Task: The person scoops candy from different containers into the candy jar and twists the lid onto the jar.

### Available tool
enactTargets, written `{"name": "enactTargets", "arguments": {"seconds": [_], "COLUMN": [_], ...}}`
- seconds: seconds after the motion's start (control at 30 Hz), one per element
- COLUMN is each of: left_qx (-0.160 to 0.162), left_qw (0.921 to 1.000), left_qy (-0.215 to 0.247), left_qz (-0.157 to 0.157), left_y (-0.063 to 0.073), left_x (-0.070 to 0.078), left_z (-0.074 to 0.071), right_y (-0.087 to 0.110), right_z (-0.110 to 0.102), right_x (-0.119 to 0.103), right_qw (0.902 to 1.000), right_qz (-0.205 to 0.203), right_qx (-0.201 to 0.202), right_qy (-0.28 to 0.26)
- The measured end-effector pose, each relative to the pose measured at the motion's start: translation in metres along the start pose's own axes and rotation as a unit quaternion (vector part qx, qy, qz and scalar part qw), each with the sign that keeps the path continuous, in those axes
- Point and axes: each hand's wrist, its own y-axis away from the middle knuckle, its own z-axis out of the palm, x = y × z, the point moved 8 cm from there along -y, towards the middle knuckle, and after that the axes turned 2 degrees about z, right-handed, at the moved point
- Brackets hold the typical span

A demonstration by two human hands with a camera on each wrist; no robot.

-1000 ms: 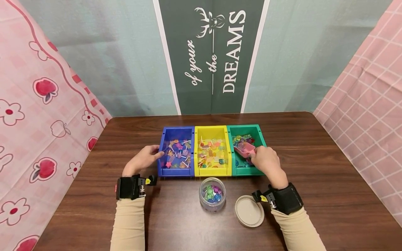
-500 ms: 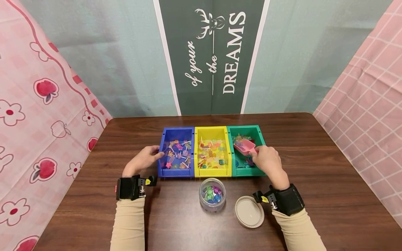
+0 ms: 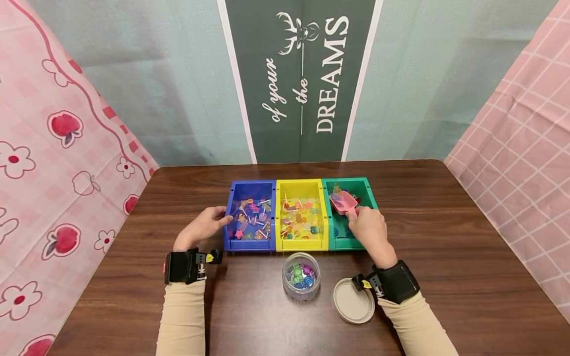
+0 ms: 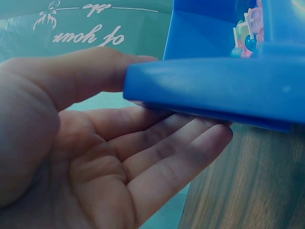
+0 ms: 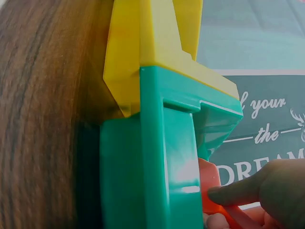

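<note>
Three joined plastic bins, blue (image 3: 249,244), yellow (image 3: 303,244) and green (image 3: 352,243), hold small translucent candy-shaped charms. My left hand (image 3: 201,228) grips the blue bin's left side; in the left wrist view the thumb lies over the blue wall (image 4: 205,86) and the fingers reach beneath it. With my right hand (image 3: 371,231) I hold a pink scoop (image 3: 347,205) by its handle, inside the green bin. A few charms (image 3: 337,196), one yellowish, sit in the scoop. In the right wrist view the thumb presses the scoop (image 5: 208,179), whose front is hidden by the green wall.
A clear jar (image 3: 299,292) with green, purple and blue charms stands in front of the yellow bin. Its right-hand neighbour is a round beige lid (image 3: 354,300), partly under the right wrist strap. Printed cloths hang around the wooden table (image 3: 249,316).
The right hand has moved the scoop slightly left and back in the green bin, and charms now show in the scoop. My left hand has stayed on the blue bin.
</note>
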Motion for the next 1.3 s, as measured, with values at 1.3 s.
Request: {"name": "enactTargets", "arguments": {"seconds": [1.3], "left_qx": [-0.001], "left_qw": [1.0000], "left_qy": [-0.001], "left_qz": [-0.003], "left_y": [0.001], "left_x": [0.001], "left_z": [0.001], "right_y": [0.003], "right_z": [-0.013], "right_x": [0.003], "right_qw": [0.9992], "right_qz": [0.022], "right_qx": [-0.021], "right_qy": [-0.024]}}
